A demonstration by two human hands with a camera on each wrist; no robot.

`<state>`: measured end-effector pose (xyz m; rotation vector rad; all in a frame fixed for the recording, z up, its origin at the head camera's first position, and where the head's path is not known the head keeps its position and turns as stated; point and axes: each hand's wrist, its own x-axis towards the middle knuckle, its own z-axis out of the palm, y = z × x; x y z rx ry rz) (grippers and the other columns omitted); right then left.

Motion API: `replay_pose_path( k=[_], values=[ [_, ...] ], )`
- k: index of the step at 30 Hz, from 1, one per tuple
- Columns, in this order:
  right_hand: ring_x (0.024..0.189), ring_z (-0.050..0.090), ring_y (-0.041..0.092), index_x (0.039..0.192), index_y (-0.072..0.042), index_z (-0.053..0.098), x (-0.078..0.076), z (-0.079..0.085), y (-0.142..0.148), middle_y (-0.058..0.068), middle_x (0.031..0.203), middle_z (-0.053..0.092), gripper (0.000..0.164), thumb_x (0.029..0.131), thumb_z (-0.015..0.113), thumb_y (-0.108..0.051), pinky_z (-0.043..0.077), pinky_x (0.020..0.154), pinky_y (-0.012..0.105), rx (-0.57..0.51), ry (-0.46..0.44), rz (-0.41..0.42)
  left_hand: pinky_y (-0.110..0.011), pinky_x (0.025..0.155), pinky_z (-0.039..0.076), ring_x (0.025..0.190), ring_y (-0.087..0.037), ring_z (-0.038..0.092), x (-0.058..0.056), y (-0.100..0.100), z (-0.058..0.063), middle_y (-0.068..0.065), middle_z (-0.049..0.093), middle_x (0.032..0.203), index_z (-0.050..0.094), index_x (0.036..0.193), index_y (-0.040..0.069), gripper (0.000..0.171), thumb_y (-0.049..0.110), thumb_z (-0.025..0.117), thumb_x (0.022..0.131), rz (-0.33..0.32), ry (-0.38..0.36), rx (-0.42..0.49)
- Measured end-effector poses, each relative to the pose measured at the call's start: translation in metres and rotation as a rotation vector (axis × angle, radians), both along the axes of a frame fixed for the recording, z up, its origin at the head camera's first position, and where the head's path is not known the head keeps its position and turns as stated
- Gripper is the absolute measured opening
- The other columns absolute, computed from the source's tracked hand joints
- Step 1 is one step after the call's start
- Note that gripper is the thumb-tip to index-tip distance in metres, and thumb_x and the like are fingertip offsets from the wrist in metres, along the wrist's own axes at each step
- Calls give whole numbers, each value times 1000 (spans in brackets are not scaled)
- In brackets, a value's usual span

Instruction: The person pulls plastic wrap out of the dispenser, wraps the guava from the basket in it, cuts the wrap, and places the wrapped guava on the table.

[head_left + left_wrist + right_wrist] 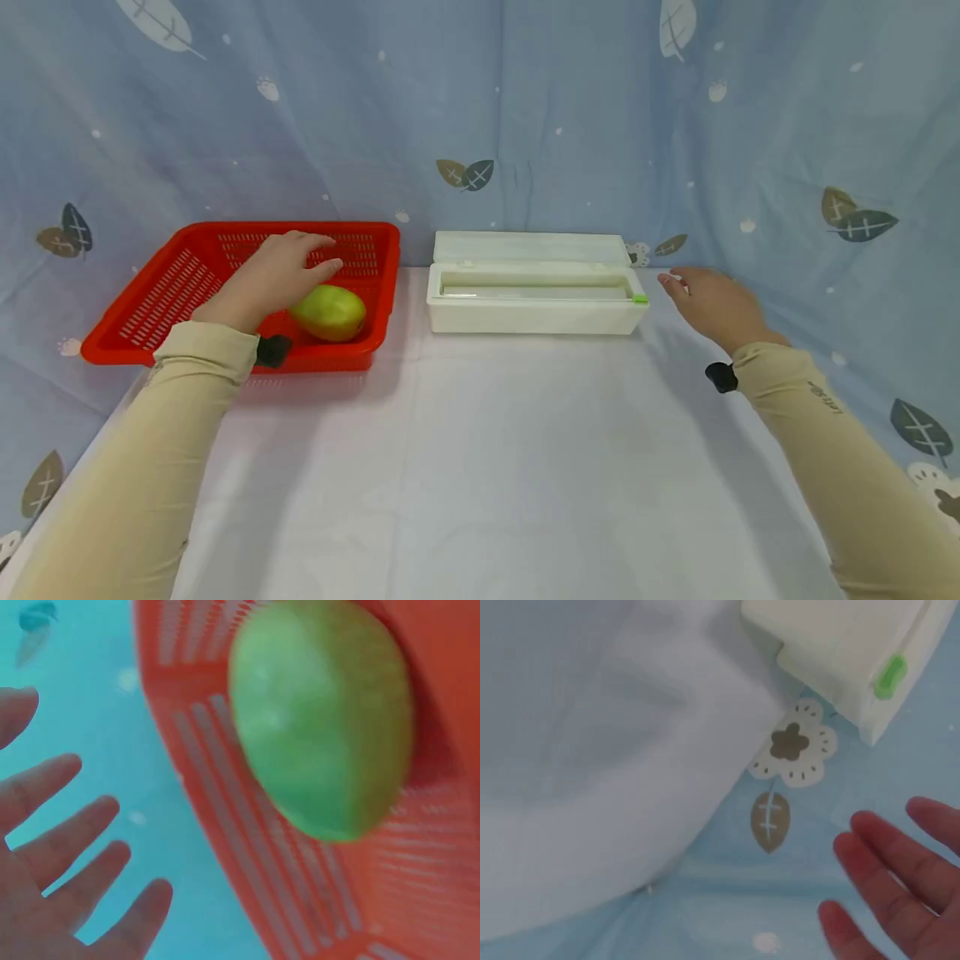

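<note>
A green-yellow oval fruit, mango-like (330,313), lies in the red plastic basket (388,275) on the left. My left hand (273,275) hovers over the basket behind the fruit, and the left wrist view shows its fingers (97,817) spread, holding nothing. Toward the right stands a long white box (532,318), probably a cling-film dispenser. Its lid (529,247) is raised, and a green slider (639,298) sits at its right end. Beside that end, apart from it, my right hand (712,304) is in the air with relaxed fingers (877,877) and holds nothing.
A white cloth (480,467) covers the table. Behind it hangs a blue curtain (330,100) printed with leaves and paw marks, close behind the basket and the box. A gap of table separates basket and box.
</note>
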<state>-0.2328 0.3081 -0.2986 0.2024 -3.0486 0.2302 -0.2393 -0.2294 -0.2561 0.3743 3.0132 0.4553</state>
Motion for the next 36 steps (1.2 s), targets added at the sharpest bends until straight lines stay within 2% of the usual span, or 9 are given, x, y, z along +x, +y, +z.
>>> replay_pose_path(
  k=[7,11,15,19,23,26,29,32,36],
  values=[
    [93,53,33,126,-3,47,1,-9,-9,19,107,57,49,93,39,-39,42,74,48,-128,37,17,-50,95,30,116,-31,39,10,43,15,-9,45,129,44,130,12,52,45,41,91,-28,36,130],
    [97,49,34,130,-6,43,-5,-18,-12,17,112,55,48,94,41,-37,39,78,50,-214,31,27,-44,92,35,109,-24,46,14,71,13,-3,50,123,49,126,14,45,42,44,91,-63,89,214],
    [106,45,35,134,-9,38,-10,-28,-13,14,123,49,56,92,38,-46,36,84,51,-278,-37,64,-39,86,41,102,-19,50,21,96,4,2,53,118,53,121,18,38,40,46,91,-86,120,316],
    [112,40,36,134,-9,38,-13,-40,-17,15,130,41,56,92,40,-45,33,88,53,-259,-53,102,-35,84,43,98,-14,52,23,118,-18,6,56,114,55,119,23,35,41,49,89,-89,130,498],
    [116,35,38,130,-9,44,-12,-50,-26,16,129,41,45,93,46,-34,32,89,54,-159,14,147,-34,89,40,105,-13,50,19,135,-53,4,56,115,56,118,21,32,34,50,90,-64,176,609],
    [118,33,36,127,-9,48,-12,-55,-32,15,124,46,39,93,48,-28,32,90,52,-114,55,185,-36,91,39,108,-17,48,12,141,-81,0,56,116,57,117,16,29,27,50,91,5,252,635],
    [116,34,34,121,-8,54,-14,-57,-33,15,117,52,35,92,50,-27,32,91,50,-64,109,209,-37,90,40,107,-19,49,5,144,-100,-3,57,115,59,114,13,26,21,51,91,79,314,690],
    [112,39,34,113,-8,60,-17,-56,-34,13,110,58,32,92,49,-29,35,88,49,41,178,222,-36,93,37,107,-20,48,0,148,-112,-3,58,112,61,111,12,24,18,51,90,113,360,697],
    [107,44,35,105,-9,65,-20,-55,-36,11,102,62,33,93,46,-32,40,81,50,189,249,225,-38,97,31,112,-25,41,-7,152,-125,-7,57,113,61,111,9,25,17,52,89,88,414,592]
  ],
)
